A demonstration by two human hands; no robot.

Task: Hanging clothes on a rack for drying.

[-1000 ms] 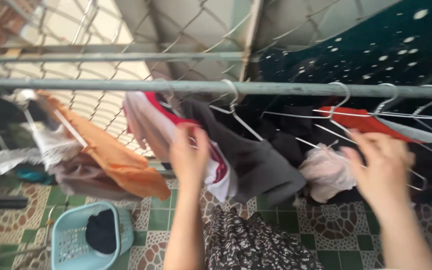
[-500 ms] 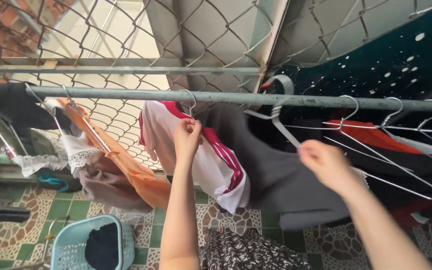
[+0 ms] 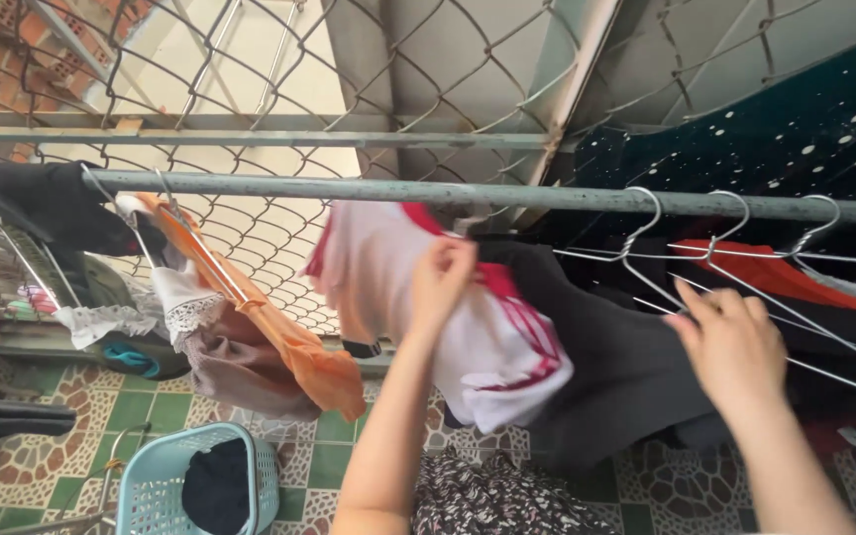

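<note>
Nearest to the camera is the person's own patterned dark clothing [image 3: 507, 500] at the bottom edge, over the green and brown tiled floor [image 3: 81, 416]. From there both forearms rise to the rail.

The left hand [image 3: 440, 282] is closed around the top of the white shirt with red stripes [image 3: 492, 347], near its collar; the fingers are a little blurred, so how tight the grip is I cannot tell exactly. Half a second ago this hand pinched the hook of the shirt's hanger close under the rail, and now it is lower and more to the right, and the shirt has swung with it. I judge that the shirt is being slid along the rail or lifted from it.

The right hand [image 3: 735, 342] is open, fingers spread, and touches the lower wires of the empty wire hangers [image 3: 745, 287]. Before, it was more to the left, on a hanger over the dark grey garment [image 3: 626, 367], which hangs just beside the shirt.

On the floor at the left stands a light blue laundry basket [image 3: 165, 490] with one dark cloth [image 3: 218, 485] inside.

Farther, an orange garment [image 3: 299, 352] hangs from the grey metal rail [image 3: 369, 188], and behind is the chain-link fence [image 3: 250, 69].
</note>
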